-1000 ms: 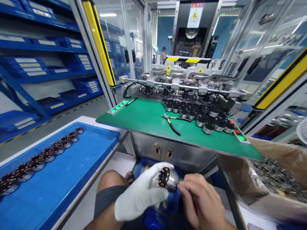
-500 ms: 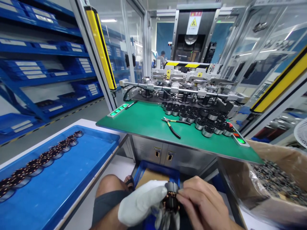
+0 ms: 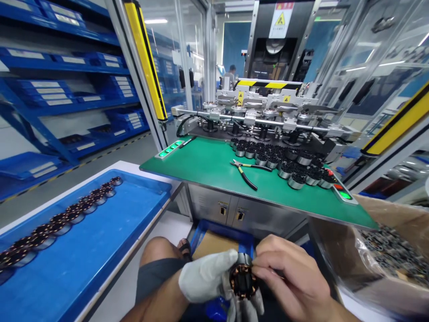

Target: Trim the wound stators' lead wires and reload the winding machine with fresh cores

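Note:
A motor stator [image 3: 243, 281], a steel ring with copper windings and a black inner part, is held low over my lap. My left hand [image 3: 209, 273], in a pale glove, wraps round it from the left and from below, thumb along its upper edge. My bare right hand [image 3: 291, 272] is closed at the stator's right edge, thumb and forefinger pinched against it. Whether a wire end lies between those fingertips is too small to tell. The stator's copper-wound face is tilted up toward me.
On the green worktop [image 3: 197, 161] lie open cutting pliers [image 3: 246, 172] and several black-topped stators [image 3: 296, 180]. A machine [image 3: 261, 114] stands behind. At left, a blue tray [image 3: 117, 232] holds a row of wound stators [image 3: 72, 214]; at right stands a carton of metal parts [image 3: 395, 250].
The stator has been tipped so that its copper-wound face shows more fully. Both hands stay on it, with the left thumb shifted slightly up. The view has moved a little.

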The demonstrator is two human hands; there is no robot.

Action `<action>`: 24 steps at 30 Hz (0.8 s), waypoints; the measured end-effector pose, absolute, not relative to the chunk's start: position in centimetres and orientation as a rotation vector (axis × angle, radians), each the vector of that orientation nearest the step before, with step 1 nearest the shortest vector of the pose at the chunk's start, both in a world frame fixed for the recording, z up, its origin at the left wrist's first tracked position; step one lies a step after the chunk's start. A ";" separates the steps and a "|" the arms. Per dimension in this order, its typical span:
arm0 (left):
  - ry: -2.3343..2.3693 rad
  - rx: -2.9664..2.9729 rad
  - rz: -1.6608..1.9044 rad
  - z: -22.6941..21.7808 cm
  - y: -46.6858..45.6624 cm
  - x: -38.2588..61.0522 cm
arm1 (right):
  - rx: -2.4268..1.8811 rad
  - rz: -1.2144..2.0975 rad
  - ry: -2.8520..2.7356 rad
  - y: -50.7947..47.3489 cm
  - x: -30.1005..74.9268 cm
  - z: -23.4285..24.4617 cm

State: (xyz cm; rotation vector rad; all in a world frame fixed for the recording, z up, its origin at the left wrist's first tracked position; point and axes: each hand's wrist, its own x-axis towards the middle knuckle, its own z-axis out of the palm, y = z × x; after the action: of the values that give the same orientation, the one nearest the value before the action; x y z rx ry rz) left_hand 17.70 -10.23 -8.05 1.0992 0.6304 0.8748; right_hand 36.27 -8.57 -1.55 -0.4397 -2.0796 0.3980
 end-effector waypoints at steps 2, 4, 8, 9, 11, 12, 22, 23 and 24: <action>0.604 1.037 0.872 -7.9 -10.5 17.9 | -0.463 0.361 -2.091 -8.7 36.3 -1.4; 0.595 0.983 0.894 -7.4 -10.7 18.2 | -0.543 0.305 -2.061 -8.8 36.3 -1.5; 0.565 0.866 1.279 -5.7 -10.7 18.2 | -0.727 0.325 -1.920 -8.8 36.1 -1.9; 0.543 0.841 1.370 -5.4 -10.5 18.1 | -0.726 0.368 -1.900 -8.8 36.1 -2.0; 0.524 0.809 1.446 -5.4 -10.1 17.6 | -0.653 0.454 -1.907 -8.5 36.1 -2.0; 0.528 0.805 1.403 -5.6 -9.9 17.5 | -0.603 0.488 -1.930 -8.3 36.2 -1.9; 0.524 0.842 0.953 -7.8 -10.7 19.0 | -0.541 0.333 -2.058 -8.5 36.7 -1.4; 0.548 0.843 1.006 -7.5 -10.8 19.1 | -0.598 0.297 -2.033 -8.6 36.6 -1.5; 0.591 0.853 1.081 -7.4 -10.8 19.1 | -0.653 0.276 -1.999 -8.6 36.5 -1.6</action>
State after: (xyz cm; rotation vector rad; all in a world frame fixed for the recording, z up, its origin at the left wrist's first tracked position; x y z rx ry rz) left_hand 19.12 -10.81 -7.40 0.8531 0.5910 1.0809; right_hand 36.48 -8.60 -1.60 -0.6533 -1.9995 0.2761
